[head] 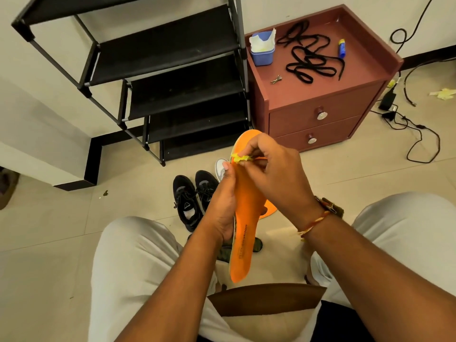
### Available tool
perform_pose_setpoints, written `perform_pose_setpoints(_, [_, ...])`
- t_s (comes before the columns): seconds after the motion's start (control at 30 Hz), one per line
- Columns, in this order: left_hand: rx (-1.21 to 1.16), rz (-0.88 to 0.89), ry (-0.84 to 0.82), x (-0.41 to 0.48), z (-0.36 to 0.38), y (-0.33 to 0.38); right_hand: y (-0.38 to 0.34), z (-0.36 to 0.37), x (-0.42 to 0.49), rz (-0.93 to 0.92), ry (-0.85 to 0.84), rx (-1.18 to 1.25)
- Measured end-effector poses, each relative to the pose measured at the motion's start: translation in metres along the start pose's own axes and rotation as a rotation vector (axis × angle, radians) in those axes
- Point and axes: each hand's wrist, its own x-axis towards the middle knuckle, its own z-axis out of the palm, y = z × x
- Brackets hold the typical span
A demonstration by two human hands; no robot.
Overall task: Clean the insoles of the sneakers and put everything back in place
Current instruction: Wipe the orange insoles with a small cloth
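Insole (pixel 246 201): orange, held up lengthwise in front of me, between my knees and above the floor, toe end pointing away.

Far left stands the black rack (pixel 172 70) with bare shelves. In front of it, on the tiles, the black sneakers (pixel 187 201) sit side by side, laced. Just right of them a white shoe (pixel 220 166) peeks out behind my thumb.

My left hand (pixel 222 206) grips the insole along its left edge, about the middle. The fingers are wrapped behind it and the thumb lies up along the edge. A yellow wipe (pixel 240 159) is crumpled against the insole's left edge near the toe end. My right hand (pixel 274 178) pinches it there, fingertips tight on it, knuckles over the insole's face.

Under my right wrist a second insole (pixel 270 208), also orange, lies on the floor, mostly hidden.

Further right is the brown cabinet (pixel 320 107), both drawers closed. On its top, left to right, are a blue tub (pixel 262 55) with white wipes sticking out, loose black laces (pixel 308 58) in a tangle, and a small blue and yellow tube (pixel 341 48). Past the cabinet, black cables (pixel 407 114) trail over the floor, and a yellow scrap (pixel 444 93) lies at the far right edge.
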Motion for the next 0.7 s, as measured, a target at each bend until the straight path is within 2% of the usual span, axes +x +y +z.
perform_pose_setpoints(0.17, [-0.055, -0.042, 0.012, 0.002, -0.002, 0.001, 0.014, -0.008, 0.008, 0.063, 0.096, -0.057])
perform_pose_setpoints(0.3, [-0.158, 0.030, 0.078, 0.004, -0.006, 0.006, 0.000, 0.012, -0.014, -0.019, -0.121, -0.012])
perform_pose_setpoints(0.37, [-0.207, 0.051, 0.134, 0.006, -0.011, 0.008, -0.003, 0.019, -0.022, -0.039, -0.168, -0.020])
perform_pose_setpoints(0.5, [-0.270, 0.072, 0.167, 0.008, -0.017, 0.009, 0.008, 0.010, -0.013, 0.006, -0.020, -0.062])
perform_pose_setpoints(0.57, [-0.286, 0.091, 0.193, 0.006, -0.021, 0.011, 0.006, 0.009, -0.016, 0.017, -0.016, -0.059])
perform_pose_setpoints(0.7, [-0.358, 0.141, 0.267, 0.001, -0.031, 0.022, -0.021, 0.020, -0.038, -0.019, -0.203, -0.018])
